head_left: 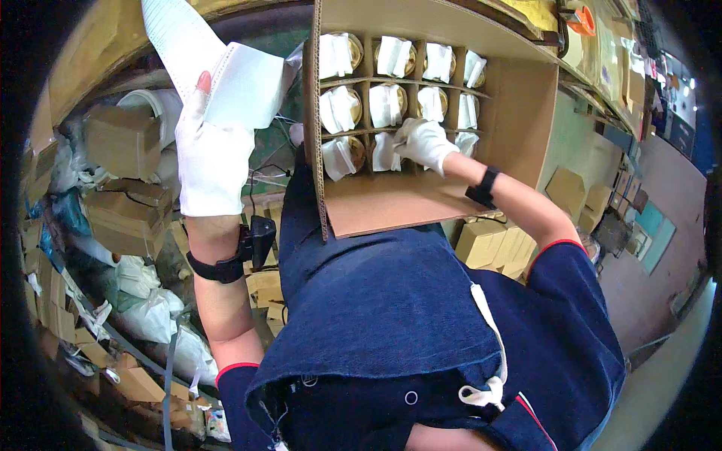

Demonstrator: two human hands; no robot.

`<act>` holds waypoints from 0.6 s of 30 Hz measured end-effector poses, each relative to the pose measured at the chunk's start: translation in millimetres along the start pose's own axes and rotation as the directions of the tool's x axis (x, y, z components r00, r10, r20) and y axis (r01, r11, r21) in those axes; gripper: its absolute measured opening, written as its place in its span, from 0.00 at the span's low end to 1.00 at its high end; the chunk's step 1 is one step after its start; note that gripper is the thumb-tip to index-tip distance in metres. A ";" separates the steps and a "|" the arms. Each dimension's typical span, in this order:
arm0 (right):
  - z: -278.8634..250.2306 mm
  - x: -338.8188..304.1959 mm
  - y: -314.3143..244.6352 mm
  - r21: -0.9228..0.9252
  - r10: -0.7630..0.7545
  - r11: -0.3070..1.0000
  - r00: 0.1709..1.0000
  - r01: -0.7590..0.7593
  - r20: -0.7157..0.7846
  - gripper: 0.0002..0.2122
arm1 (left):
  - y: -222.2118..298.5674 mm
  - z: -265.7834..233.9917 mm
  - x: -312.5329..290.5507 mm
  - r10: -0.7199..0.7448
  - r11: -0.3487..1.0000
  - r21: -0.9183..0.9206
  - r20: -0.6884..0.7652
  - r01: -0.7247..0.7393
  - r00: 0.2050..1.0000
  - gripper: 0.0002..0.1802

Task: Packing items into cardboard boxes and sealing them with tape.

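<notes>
My left hand (pixel 216 161), in a white glove, is closed on a stack of white paper slips (pixel 244 86), its thumb lying over them. A longer strip of the paper fans out beyond the fingers. My right hand (pixel 425 144), also gloved, reaches into an open cardboard box (pixel 406 207) over the nearest row. Its fingers are curled together beside a folded white slip (pixel 386 152); whatever they pinch is hidden. Cardboard dividers (pixel 368 129) split the box into compartments. Round gold-coloured tops (pixel 356 51) show in several of them, with folded white slips laid over them.
A cardboard carton (pixel 124 143) and white plastic bags (pixel 147 308) crowd the left side. Yellowish cartons (pixel 492 244) stand below the box on the right. An orange object (pixel 581 20) sits at the far right edge of the bench.
</notes>
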State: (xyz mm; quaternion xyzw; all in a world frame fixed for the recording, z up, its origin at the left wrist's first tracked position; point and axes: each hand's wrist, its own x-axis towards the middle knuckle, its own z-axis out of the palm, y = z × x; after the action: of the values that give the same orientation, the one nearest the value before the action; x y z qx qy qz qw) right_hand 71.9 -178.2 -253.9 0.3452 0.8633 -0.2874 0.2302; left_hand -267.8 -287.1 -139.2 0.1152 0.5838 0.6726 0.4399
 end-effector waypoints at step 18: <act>30.1 44.1 -46.6 0.640 -0.174 0.711 0.810 -0.289 0.559 0.18 | 11.3 -4.7 2.8 -0.259 0.602 -0.677 0.336 0.424 0.905 0.19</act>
State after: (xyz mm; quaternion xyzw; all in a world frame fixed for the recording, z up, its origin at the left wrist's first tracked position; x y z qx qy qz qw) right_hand 15.0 -205.3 -286.4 0.3290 0.5630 -0.6756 0.3441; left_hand -277.8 -287.5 -131.5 -0.1179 0.2256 0.7369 0.6262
